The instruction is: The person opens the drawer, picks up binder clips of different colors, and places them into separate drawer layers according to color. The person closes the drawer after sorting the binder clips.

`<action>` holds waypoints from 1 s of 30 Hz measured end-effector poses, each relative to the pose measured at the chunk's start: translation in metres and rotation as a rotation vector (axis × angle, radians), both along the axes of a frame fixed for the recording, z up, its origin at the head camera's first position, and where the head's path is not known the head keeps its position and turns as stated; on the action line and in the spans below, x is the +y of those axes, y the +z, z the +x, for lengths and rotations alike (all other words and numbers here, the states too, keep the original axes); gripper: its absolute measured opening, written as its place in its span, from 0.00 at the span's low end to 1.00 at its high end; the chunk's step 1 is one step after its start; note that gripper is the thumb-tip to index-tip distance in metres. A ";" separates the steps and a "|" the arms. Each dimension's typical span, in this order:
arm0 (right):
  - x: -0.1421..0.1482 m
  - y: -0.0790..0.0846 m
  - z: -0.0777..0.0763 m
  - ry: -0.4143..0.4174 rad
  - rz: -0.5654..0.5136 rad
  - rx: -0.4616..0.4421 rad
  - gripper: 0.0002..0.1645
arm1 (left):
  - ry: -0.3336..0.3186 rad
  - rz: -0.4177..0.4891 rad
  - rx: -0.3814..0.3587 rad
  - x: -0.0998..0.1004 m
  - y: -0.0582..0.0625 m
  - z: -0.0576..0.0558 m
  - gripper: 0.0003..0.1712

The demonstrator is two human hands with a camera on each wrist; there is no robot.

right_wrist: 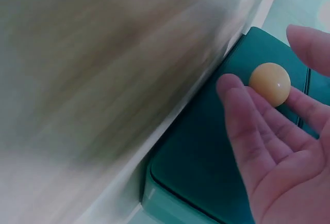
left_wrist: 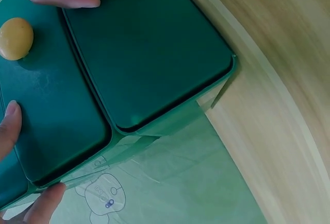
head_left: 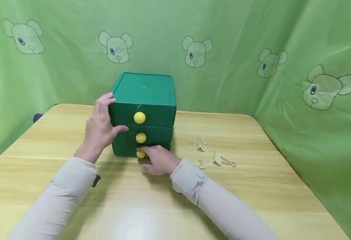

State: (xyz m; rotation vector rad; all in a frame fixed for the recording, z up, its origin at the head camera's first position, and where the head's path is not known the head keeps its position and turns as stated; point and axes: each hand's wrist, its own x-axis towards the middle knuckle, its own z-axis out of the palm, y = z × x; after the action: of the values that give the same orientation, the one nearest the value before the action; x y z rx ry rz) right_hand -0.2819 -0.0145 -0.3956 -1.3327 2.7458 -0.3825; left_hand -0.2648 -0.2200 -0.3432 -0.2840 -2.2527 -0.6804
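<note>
A dark green three-drawer box (head_left: 143, 88) with round yellow knobs stands on the table. My left hand (head_left: 99, 125) grips its left front edge: the thumb (left_wrist: 9, 128) lies on the front and a finger (left_wrist: 47, 203) on the side. At the bottom drawer (right_wrist: 201, 157), my right hand (head_left: 160, 160) has its fingers around the lowest knob (right_wrist: 270, 84). The index and middle fingers sit on either side of this knob, while the thumb stands apart from it. Above it are the middle knob (head_left: 141, 137) and the top knob (head_left: 139, 117).
Right of the box lie several pale binder clips: one near the back (head_left: 201, 145), a larger one (head_left: 217, 158) and a small one (head_left: 201, 165). Green curtain (head_left: 157, 33) with printed bear heads hangs behind and beside the wooden table (head_left: 253, 193).
</note>
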 end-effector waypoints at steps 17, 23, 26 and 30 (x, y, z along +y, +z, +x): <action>0.004 0.006 0.032 0.052 -0.012 -0.098 0.27 | -0.008 0.001 -0.020 -0.001 0.001 -0.002 0.55; 0.007 0.008 0.047 0.063 0.010 -0.108 0.26 | -0.013 0.011 -0.031 -0.001 0.001 0.000 0.55; 0.009 0.009 0.055 0.066 0.030 -0.125 0.26 | -0.014 0.016 -0.031 -0.002 0.000 0.000 0.55; 0.009 0.012 0.066 0.069 0.060 -0.140 0.27 | -0.013 0.016 -0.027 -0.004 0.000 0.001 0.56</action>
State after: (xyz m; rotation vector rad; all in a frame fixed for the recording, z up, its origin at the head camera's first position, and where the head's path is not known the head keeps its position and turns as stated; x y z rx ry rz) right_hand -0.2159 -0.0053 -0.3836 -1.3279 2.5704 -0.3702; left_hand -0.2642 -0.2238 -0.3435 -0.2836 -2.2719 -0.7131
